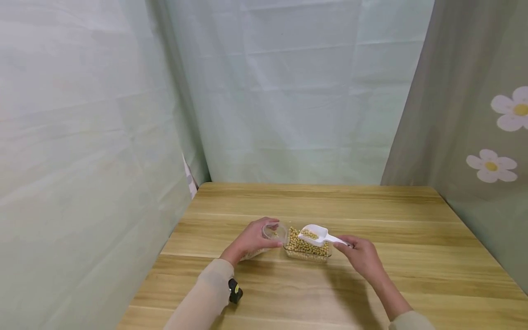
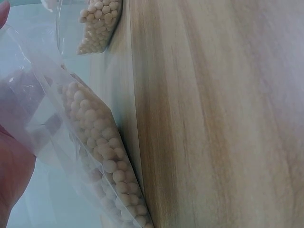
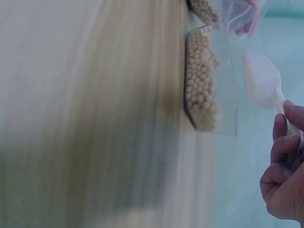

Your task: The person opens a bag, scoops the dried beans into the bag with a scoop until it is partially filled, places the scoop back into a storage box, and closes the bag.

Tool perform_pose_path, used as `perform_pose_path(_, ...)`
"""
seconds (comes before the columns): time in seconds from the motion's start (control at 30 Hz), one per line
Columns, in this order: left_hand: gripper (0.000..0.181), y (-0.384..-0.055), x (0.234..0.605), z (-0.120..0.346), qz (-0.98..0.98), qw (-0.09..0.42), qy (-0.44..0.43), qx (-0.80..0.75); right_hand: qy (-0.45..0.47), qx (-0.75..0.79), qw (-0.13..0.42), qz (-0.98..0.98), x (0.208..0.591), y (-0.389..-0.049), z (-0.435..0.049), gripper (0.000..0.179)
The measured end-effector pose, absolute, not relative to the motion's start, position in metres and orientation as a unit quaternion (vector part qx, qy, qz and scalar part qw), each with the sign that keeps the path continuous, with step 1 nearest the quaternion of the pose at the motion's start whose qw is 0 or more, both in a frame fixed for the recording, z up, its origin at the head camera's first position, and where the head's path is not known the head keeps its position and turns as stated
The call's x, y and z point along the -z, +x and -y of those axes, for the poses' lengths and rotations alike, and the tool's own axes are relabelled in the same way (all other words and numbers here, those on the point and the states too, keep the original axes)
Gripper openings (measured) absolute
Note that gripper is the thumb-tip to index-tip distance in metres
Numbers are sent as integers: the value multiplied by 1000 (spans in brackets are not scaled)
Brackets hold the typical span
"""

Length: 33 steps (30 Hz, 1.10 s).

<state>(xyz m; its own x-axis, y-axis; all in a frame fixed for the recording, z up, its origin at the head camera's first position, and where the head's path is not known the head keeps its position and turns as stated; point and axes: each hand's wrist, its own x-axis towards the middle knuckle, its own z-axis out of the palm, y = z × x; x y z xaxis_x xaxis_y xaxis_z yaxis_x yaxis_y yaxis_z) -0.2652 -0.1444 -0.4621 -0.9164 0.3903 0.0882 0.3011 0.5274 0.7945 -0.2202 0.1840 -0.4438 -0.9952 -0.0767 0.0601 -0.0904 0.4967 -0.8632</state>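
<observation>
My left hand (image 1: 251, 239) holds the mouth of a clear plastic bag (image 1: 275, 233) open, thumb and fingers on its rim. In the left wrist view the bag lies on its side on the table with soybeans (image 2: 102, 137) in its lower part. My right hand (image 1: 364, 257) grips the handle of a white scoop (image 1: 322, 233). A small heap of soybeans rests in the scoop, which is over a clear rectangular box (image 1: 306, 256), its front edge towards the bag. Soybeans (image 3: 200, 80) fill much of the box in the right wrist view.
The wooden table (image 1: 412, 256) stretches around the box on all sides. Pale cloth (image 1: 305, 91) hangs behind and to the left, and a curtain with white flowers (image 1: 491, 166) to the right. A black wrist device (image 1: 235, 291) sits at the left cuff.
</observation>
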Motion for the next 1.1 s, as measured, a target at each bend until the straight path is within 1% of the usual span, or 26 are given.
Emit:
perform_pose_path(0.27, 79, -266, 461, 140, -874, 49, 191, -444, 94, -505, 5, 858, 431, -222, -158, 27)
perform_pose_path(0.47, 80, -266, 462, 138, -866, 51, 186, -462, 127, -456, 19, 881, 422, -227, -133, 20)
perform_pose_path(0.63, 79, -267, 463, 137, -870, 48, 191, -452, 133, -435, 29, 890, 418, -227, -128, 15)
perform_pose_path(0.97, 79, -264, 461, 139, -869, 48, 189, -455, 126, -454, 27, 882, 420, -226, -133, 18)
perform_pose_path(1.1, 78, -264, 463, 142, -867, 48, 186, -460, 112, -482, 19, 869, 424, -224, -145, 24)
